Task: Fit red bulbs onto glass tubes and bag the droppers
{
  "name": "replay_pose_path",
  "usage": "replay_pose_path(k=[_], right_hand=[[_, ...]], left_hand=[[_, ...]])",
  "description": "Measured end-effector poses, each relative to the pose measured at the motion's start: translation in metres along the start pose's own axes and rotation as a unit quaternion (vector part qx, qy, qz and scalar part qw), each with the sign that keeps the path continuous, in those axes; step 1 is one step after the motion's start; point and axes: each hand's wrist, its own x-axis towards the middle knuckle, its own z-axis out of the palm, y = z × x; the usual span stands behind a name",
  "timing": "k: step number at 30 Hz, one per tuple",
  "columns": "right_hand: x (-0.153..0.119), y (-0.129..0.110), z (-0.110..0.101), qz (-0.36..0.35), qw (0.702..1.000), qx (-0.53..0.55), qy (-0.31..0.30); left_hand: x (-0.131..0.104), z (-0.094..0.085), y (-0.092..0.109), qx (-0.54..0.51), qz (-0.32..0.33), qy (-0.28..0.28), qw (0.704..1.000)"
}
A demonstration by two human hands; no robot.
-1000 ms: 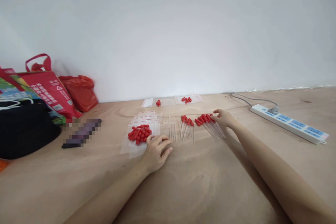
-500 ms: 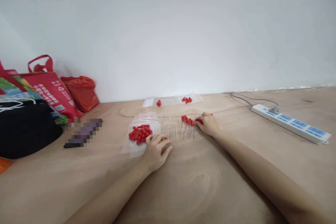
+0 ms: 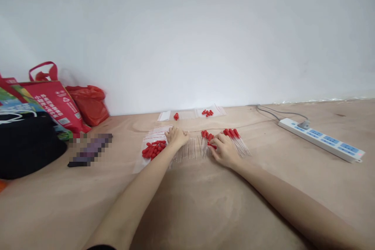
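Note:
My left hand [image 3: 177, 137] is over the right edge of the plastic bags [image 3: 139, 164], its fingers curled; what they hold, if anything, is hidden. Beside it lies a pile of red bulbs [image 3: 154, 148] on the bags. A row of thin clear tubes [image 3: 189, 148] lies just right of that hand. My right hand [image 3: 224, 149] pinches a red bulb [image 3: 212, 145] next to several other red-topped pieces [image 3: 204, 134]. Right of it, several droppers with red tops [image 3: 233, 133] lie side by side, their clear stems slanting toward me.
At the back are a small bag with red bulbs [image 3: 208, 113] and a white packet [image 3: 164, 116]. Left stand a red shopping bag [image 3: 55, 103], a red plastic bag [image 3: 90, 103], a black hat [image 3: 29, 144] and a blurred phone [image 3: 92, 149]. A power strip [image 3: 320, 138] lies right.
My left hand has moved up and away from me, to the top of the bags. My right hand has shifted left and nearer me, uncovering the red-topped droppers on the right.

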Motion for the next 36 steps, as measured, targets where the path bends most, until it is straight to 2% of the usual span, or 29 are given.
replay_pose_path(k=[4,8,18,27,31,36], right_hand=[[-0.004,-0.012,-0.001,-0.024,1.000,-0.010,-0.011],[-0.004,-0.014,-0.001,-0.033,0.999,-0.005,-0.037],[-0.005,-0.012,0.002,-0.016,0.998,-0.001,-0.062],[-0.005,-0.009,0.003,0.002,0.998,0.015,-0.062],[-0.005,-0.006,0.003,0.025,0.998,0.040,-0.052],[-0.005,-0.003,0.007,0.024,0.996,0.026,-0.077]], left_hand=[[0.013,0.009,0.011,0.018,-0.018,-0.021,0.999],[0.018,0.015,0.016,0.027,-0.029,-0.033,0.999],[0.010,0.011,0.017,0.035,-0.012,-0.043,0.998],[0.013,0.021,0.024,0.002,0.001,-0.031,1.000],[0.002,0.006,0.023,-0.038,0.024,-0.005,0.999],[-0.042,-0.020,-0.002,-0.094,0.121,0.023,0.988]])
